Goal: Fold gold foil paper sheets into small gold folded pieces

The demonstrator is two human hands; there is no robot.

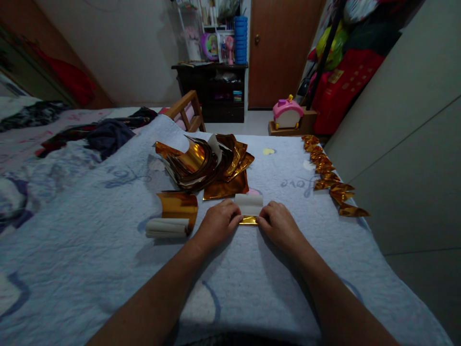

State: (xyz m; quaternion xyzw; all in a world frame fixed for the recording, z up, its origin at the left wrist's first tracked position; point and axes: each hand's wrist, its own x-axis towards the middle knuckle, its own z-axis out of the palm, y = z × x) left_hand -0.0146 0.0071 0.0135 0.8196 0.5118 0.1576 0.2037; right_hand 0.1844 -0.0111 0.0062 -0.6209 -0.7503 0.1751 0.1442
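A small sheet of gold foil paper [249, 205], white on its upturned face, lies in front of me on the bed. Its near edge is folded over into a narrow shiny gold strip. My left hand [220, 220] pinches the left end of that strip, and my right hand [276, 222] pinches the right end. Left of my left hand sits a rolled bundle of white-backed paper [167, 228], with a curled gold sheet [178, 207] behind it. Farther back is a loose pile of gold foil sheets [205, 161], curled and overlapping.
Along the bed's right edge runs a row of folded gold foil pieces [326, 175]. Dark clothes [110, 137] lie at the left. Beyond the bed are a wooden chair [187, 110], a dark cabinet [212, 91] and a pink toy case [287, 114].
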